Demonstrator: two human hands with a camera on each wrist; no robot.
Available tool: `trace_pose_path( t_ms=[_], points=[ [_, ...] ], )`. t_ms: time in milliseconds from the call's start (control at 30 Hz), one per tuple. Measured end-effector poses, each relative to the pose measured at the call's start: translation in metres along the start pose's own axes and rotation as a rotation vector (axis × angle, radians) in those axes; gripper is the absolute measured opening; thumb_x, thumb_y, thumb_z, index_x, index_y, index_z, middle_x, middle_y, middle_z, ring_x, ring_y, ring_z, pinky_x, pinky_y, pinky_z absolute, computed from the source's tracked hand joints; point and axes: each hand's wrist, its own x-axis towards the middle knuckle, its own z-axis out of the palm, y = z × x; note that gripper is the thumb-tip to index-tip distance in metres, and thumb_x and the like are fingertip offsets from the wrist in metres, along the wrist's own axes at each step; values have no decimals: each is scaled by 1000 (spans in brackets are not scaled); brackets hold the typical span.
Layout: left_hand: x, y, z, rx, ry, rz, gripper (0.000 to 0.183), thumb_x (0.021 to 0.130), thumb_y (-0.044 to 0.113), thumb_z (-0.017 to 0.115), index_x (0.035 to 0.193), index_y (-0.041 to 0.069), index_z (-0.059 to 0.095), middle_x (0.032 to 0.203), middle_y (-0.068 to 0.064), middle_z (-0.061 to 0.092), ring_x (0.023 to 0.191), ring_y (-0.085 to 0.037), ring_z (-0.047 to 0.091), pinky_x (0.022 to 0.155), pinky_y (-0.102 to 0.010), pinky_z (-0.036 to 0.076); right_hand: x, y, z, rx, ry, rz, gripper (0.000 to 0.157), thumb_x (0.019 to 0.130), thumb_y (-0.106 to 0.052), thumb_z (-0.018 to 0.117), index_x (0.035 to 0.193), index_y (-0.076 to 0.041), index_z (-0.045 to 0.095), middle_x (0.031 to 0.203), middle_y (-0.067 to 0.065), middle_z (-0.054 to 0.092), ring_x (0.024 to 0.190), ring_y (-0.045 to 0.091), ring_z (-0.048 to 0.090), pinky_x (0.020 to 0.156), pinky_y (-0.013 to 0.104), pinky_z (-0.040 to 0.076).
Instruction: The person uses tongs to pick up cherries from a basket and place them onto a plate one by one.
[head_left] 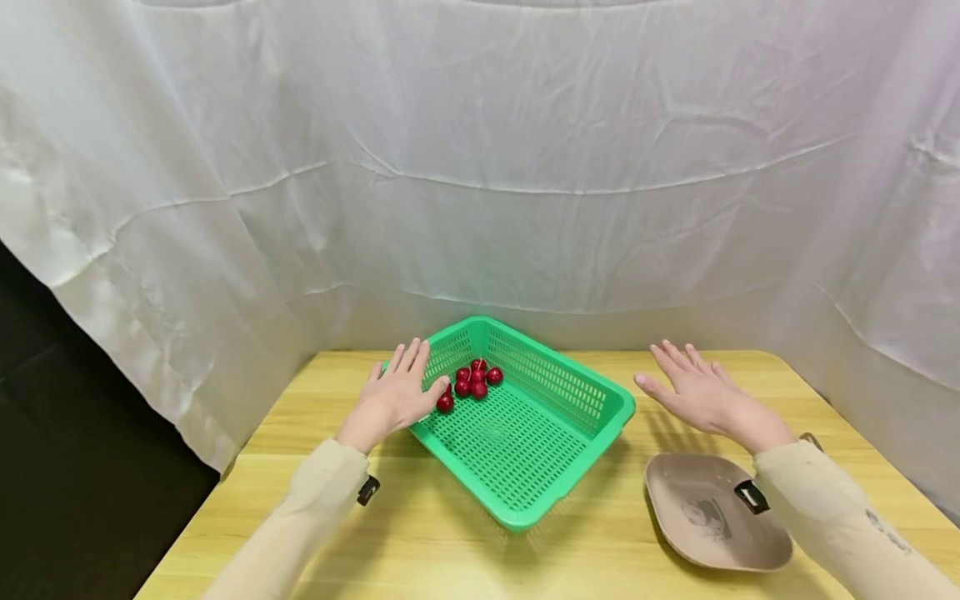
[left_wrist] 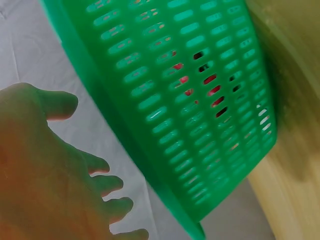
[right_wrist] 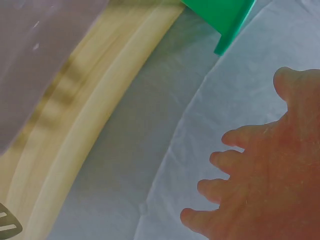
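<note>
A green plastic basket (head_left: 517,433) with slotted walls stands at an angle on the wooden table. Several dark red cherries (head_left: 478,388) lie together in its far left part; through the slots in the left wrist view, red cherries (left_wrist: 214,90) show in bits. My left hand (head_left: 393,396) hovers beside the basket's left rim, fingers straight, holding nothing; it partly hides that rim. Over the table to the right, my right hand (head_left: 705,392) is held with fingers spread and nothing in it. Below it lies a brownish-pink shallow dish (head_left: 675,500), partly covered by the right sleeve.
The light wooden table (head_left: 420,533) ends at a pale cloth curtain (head_left: 555,242) at the back and sides. A slotted, dark object (right_wrist: 9,224) shows at the right wrist view's lower left corner, mostly cut off. A dark area (head_left: 82,433) lies left of the table.
</note>
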Motion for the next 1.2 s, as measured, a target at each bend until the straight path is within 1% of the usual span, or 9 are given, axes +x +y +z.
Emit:
trace_pose_path(
  t_ms=[333,533,600,700,833,900,967,1100,1200],
  points=[
    [0,-6,6,-39,24,0,76,102,53,30,158,7,9,164,-11,2,149,-33,2,117,-58,6,-1,4,3,-13,9,3,84,102,-58,32,155,3,14,158,31,6,141,55,-1,104,76,-1],
    [-4,-14,10,-74,55,-8,78,102,55,30,158,4,11,163,-14,4,148,-35,3,116,-59,6,-9,6,4,-26,33,-25,80,103,-55,33,155,4,17,157,31,10,141,56,6,104,76,4],
    [-4,-18,12,-85,82,-23,80,102,56,31,157,3,10,163,-16,4,148,-36,3,115,-61,7,-12,7,5,-30,47,-33,79,103,-54,33,155,3,18,157,31,12,141,55,8,105,75,6],
    [-3,-26,17,-139,136,-66,80,102,53,33,157,0,8,162,-21,4,148,-38,4,114,-62,9,-18,10,5,-28,73,-47,77,103,-53,35,155,3,20,157,31,15,141,54,12,106,74,9],
    [-2,-37,22,-267,175,-130,82,102,46,40,155,-6,6,160,-27,3,147,-42,5,115,-61,9,-25,16,6,-26,106,-72,74,104,-49,39,153,4,25,155,31,22,139,55,18,106,72,14],
    [-1,-41,24,-304,180,-146,83,101,44,43,154,-8,6,160,-29,3,147,-43,6,115,-59,10,-29,20,5,-31,123,-83,72,104,-47,40,152,6,27,153,32,25,138,56,21,106,72,15],
    [0,-44,25,-323,168,-154,84,100,42,45,154,-8,6,160,-28,2,147,-43,5,115,-59,9,-33,26,4,-38,145,-91,70,104,-44,41,150,8,29,151,34,28,136,56,24,105,71,18],
    [1,-46,28,-318,158,-155,83,97,37,49,154,-8,8,160,-28,3,147,-43,3,115,-59,8,-42,41,1,-33,187,-94,68,105,-40,43,149,10,30,148,36,31,133,57,28,105,70,21],
    [1,-46,29,-302,145,-155,82,96,33,48,154,-7,7,161,-27,2,147,-43,1,115,-60,6,-50,52,-2,-17,214,-95,66,105,-36,45,148,11,30,146,38,32,131,58,30,104,69,23]
  ],
)
